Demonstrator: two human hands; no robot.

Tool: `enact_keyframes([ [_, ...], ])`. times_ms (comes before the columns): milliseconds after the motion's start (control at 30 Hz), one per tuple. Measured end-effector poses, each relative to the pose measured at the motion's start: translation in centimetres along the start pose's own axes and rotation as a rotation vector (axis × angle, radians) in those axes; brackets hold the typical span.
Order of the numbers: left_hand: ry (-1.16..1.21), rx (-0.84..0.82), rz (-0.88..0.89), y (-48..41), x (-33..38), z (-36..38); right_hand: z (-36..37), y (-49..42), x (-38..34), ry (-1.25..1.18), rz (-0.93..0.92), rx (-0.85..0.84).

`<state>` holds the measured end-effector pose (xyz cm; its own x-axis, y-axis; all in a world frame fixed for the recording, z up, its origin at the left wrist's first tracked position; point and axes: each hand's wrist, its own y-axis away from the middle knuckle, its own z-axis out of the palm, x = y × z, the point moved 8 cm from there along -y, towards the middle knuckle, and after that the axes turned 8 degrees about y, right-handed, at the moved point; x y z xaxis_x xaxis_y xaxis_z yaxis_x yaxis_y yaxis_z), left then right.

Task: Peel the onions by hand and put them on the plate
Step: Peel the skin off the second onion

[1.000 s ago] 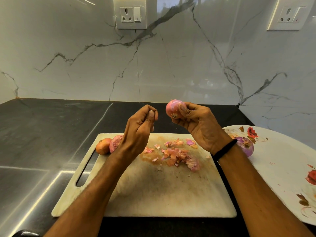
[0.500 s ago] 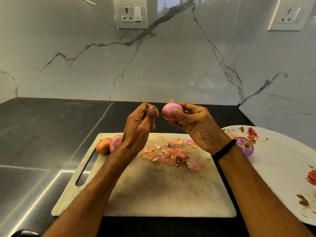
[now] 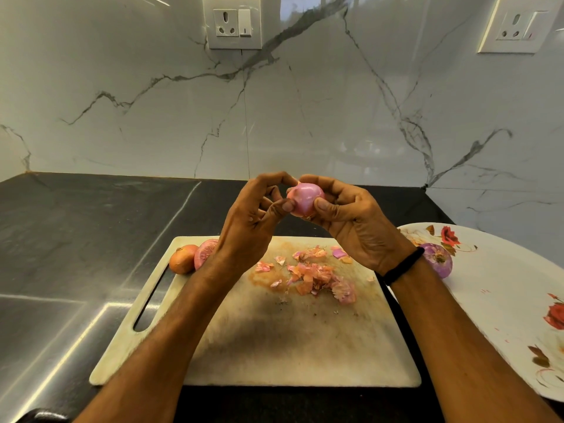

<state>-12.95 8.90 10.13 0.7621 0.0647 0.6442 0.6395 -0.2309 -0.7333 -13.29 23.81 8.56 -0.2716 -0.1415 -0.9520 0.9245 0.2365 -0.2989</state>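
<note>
The right hand [image 3: 360,227] grips a pink onion [image 3: 305,199] above the cutting board [image 3: 274,337]. The left hand [image 3: 253,221], just left of it, pinches its near-left side. The plate [image 3: 503,288] lies right, nearer the right hand.

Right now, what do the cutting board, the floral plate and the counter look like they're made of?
Cutting board: seemingly plastic, matte off-white, stained and scuffed. Floral plate: glossy white with printed red flowers, possibly melamine or ceramic. Counter: dark polished stone by its look, with streaked reflections.
</note>
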Motion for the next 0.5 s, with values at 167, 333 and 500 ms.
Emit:
enact_keyframes([
  [167,-0.048,-0.055,0.005,0.03,-0.38,0.4,-0.23,-0.15,0.0,0.042,-0.008,0.009],
  [333,-0.12,-0.051,0.04,0.05,-0.44,0.52,-0.13,-0.1,-0.13,0.041,-0.01,0.004],
  [500,-0.127,-0.034,0.044,0.05,-0.72,0.42,-0.03,-0.08,-0.06,0.032,-0.018,0.001],
])
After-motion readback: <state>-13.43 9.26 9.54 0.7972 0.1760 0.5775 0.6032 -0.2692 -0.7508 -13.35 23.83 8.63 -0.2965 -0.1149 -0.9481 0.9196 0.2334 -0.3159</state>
